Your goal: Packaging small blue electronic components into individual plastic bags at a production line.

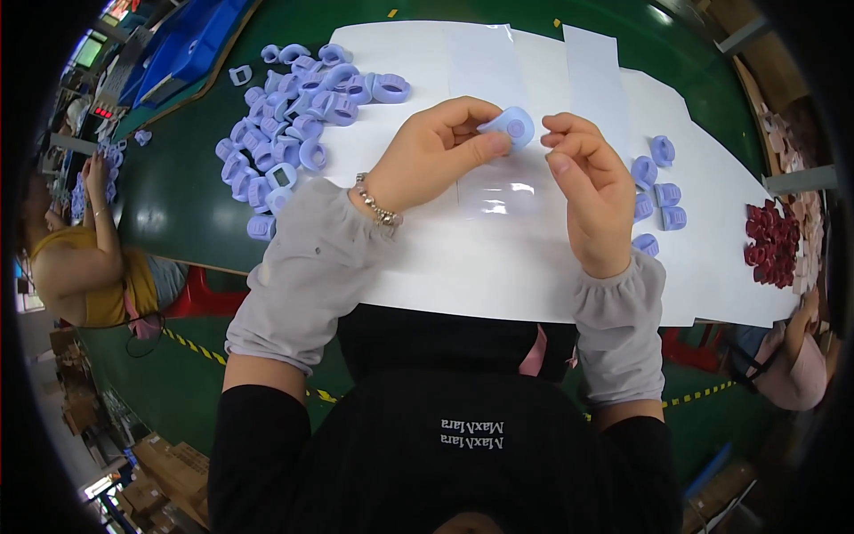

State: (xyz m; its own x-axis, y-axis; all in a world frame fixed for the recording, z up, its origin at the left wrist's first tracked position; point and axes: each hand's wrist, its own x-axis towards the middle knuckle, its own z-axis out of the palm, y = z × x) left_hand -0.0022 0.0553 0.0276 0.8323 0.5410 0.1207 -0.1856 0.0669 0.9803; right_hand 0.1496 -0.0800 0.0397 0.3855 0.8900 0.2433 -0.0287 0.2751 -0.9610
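Observation:
My left hand (pixel 445 147) pinches a small periwinkle-blue plastic loop-shaped part (pixel 517 127) between thumb and fingers, above the white sheet. The part's rounded end, with a raised round mark, points right. Just to its right, apart from it, my right hand (pixel 594 182) has its fingers curled toward the thumb. Anything between those fingertips is too small or hidden to make out. Beneath both hands lies a glossy clear film (pixel 498 200). A heap of the same blue loop parts (pixel 289 111) is on my left, and several more (pixel 669 194) lie to my right.
White paper (pixel 409 267) covers much of the green table (pixel 169 200). Dark red parts (pixel 772 245) and pale pink parts (pixel 808 231) lie at the far right. A blue tray (pixel 182 53) stands at the upper left. People sit at both sides, one in a yellow top (pixel 84 267).

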